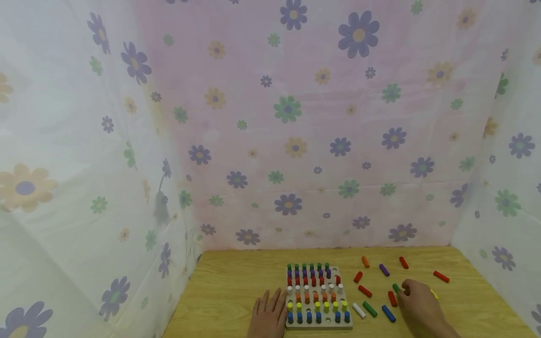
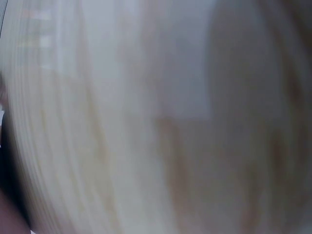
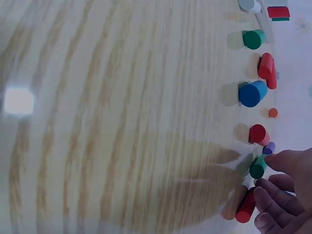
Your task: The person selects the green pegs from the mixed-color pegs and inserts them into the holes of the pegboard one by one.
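Note:
A light wooden pegboard (image 1: 319, 324) stands on the table with rows of green, purple, red, white, orange, yellow and blue pegs; a few holes are bare. My left hand (image 1: 267, 317) lies flat at the board's left edge, fingers straight. Right of the board, my right hand (image 1: 420, 303) pinches a green peg (image 3: 258, 167) between thumb and fingertips, low over the table. Close by its fingers are a red peg (image 1: 392, 298) and, partly hidden behind the hand, a yellow peg (image 1: 434, 294).
Loose pegs lie scattered on the table's right half: a white peg (image 1: 359, 310), another green peg (image 1: 369, 309), a blue peg (image 1: 389, 313), an orange peg (image 1: 365, 262), a purple peg (image 1: 384, 270) and several red ones. Flowered cloth (image 1: 321, 211) walls surround the wooden table (image 1: 228, 281).

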